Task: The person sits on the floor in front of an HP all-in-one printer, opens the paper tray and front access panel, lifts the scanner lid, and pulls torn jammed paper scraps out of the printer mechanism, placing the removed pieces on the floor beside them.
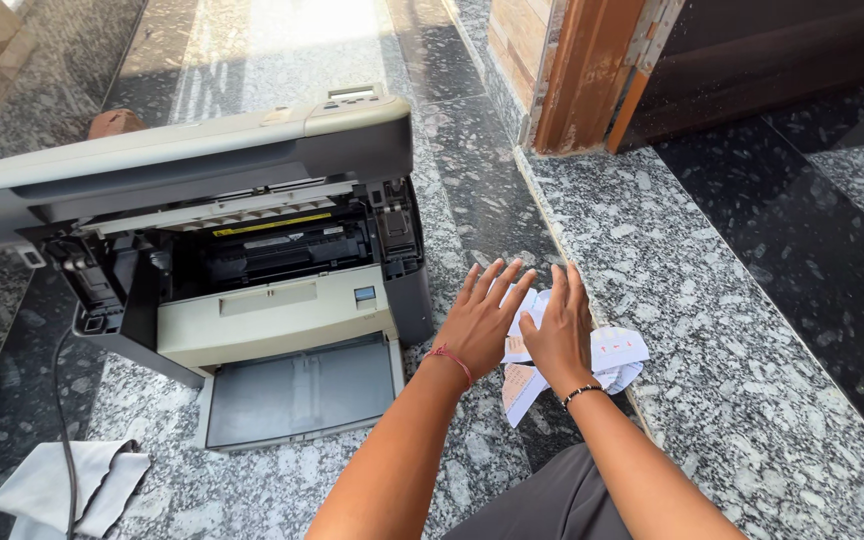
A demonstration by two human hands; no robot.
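Left hand [479,320] flat, fingers spread, empty, right hand [558,335] open beside it; both pressing crumpled white paper [617,355] on granite floor [712,330], just right of open grey printer [252,260]; white cloth [62,485] lower left

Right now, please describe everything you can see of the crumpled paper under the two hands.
The crumpled paper is white, with faint reddish print, creased and partly folded. It lies on the speckled granite floor, across the edge of a low step, right of the open printer. The left hand and right hand both rest on it, fingers spread.
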